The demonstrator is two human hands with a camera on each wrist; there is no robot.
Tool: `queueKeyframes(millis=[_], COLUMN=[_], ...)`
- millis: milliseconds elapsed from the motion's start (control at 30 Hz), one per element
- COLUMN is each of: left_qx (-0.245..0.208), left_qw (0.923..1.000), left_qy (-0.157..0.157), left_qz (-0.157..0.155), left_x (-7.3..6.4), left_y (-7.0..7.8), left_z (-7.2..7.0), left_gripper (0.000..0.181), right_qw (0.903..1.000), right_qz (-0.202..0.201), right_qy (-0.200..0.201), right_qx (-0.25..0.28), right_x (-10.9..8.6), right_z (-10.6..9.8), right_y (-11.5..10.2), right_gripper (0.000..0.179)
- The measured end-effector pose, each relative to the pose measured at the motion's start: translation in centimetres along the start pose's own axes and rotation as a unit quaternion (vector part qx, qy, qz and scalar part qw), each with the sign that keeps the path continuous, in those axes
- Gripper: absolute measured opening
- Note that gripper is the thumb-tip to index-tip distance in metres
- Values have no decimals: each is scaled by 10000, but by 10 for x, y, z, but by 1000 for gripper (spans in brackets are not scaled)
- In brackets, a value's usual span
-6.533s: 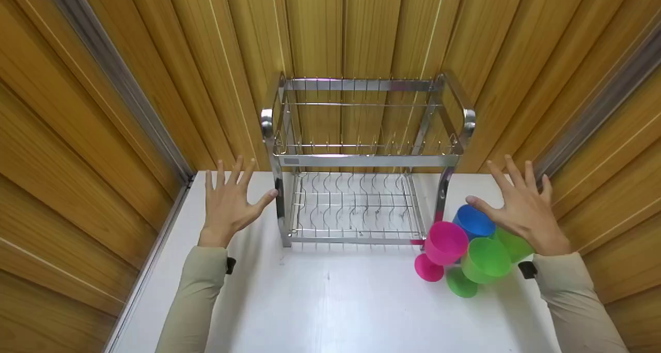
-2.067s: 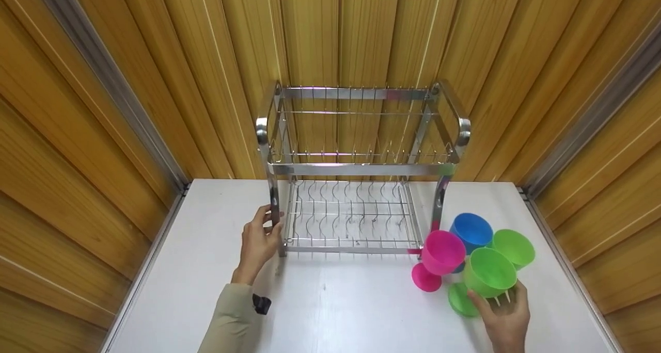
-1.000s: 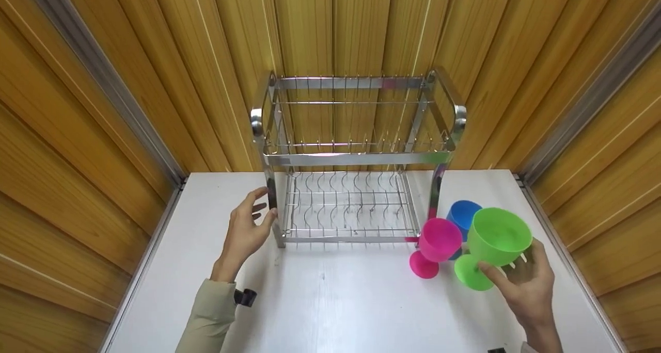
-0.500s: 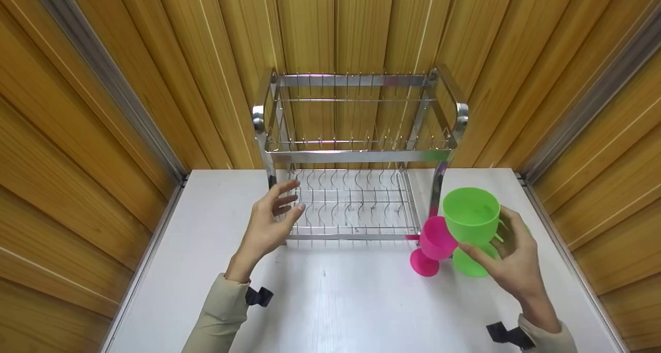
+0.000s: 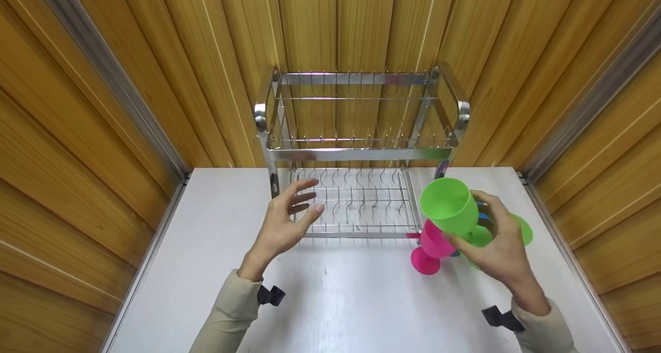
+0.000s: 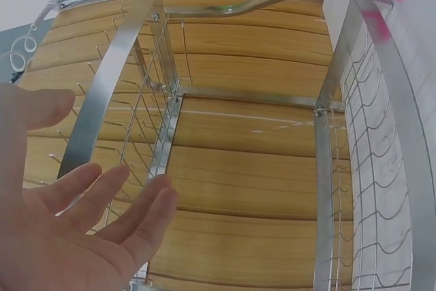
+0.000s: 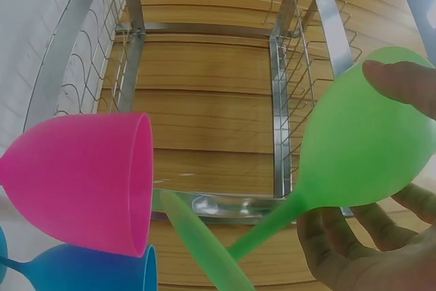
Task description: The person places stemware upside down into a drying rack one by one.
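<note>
My right hand (image 5: 496,242) grips a green plastic goblet (image 5: 448,206) by its bowl, held above the table and tilted. In the right wrist view the thumb lies on one side of the green goblet (image 7: 368,134), with the fingers on the other. My left hand (image 5: 281,229) holds nothing; its loosely bent fingers are in front of the metal dish rack (image 5: 361,155). A pink goblet (image 5: 435,244) stands by the rack's front right foot, partly behind the held one. Most of the blue goblet (image 7: 95,268) is hidden by my right hand in the head view.
The two-tier rack stands on a white table (image 5: 330,296) against the wood-panelled wall (image 5: 361,28). Another green goblet (image 5: 523,229) shows to the right, behind my right hand. Slanted panel walls close in both sides.
My right hand has taken hold of the front green goblet, lifted it and brought it leftward past the pink one. My left hand has let go of the rack's post and moved right.
</note>
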State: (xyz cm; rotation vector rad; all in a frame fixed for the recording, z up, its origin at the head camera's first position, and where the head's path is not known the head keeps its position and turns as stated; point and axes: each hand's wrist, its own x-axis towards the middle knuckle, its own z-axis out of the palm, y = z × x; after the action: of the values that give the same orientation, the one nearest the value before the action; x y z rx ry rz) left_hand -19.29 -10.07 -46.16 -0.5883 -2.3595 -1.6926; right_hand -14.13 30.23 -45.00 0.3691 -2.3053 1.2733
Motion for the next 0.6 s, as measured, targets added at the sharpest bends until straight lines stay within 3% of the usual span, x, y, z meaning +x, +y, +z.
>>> queueKeyframes(millis=[333,600], left_qx=[-185,-147], left_qw=[9994,9988], left_qy=[-287,-378], left_qz=[101,257], left_x=[0,2], left_y=[5,7], left_z=[17,29], left_gripper=[57,58], right_qw=[9950,9875], right_qz=[-741,-1254], right_qy=[-147,-360], right_qx=[-655,-888], right_x=[9,14], right_z=[18,38], right_y=[-5,-8], right_gripper=[90,87])
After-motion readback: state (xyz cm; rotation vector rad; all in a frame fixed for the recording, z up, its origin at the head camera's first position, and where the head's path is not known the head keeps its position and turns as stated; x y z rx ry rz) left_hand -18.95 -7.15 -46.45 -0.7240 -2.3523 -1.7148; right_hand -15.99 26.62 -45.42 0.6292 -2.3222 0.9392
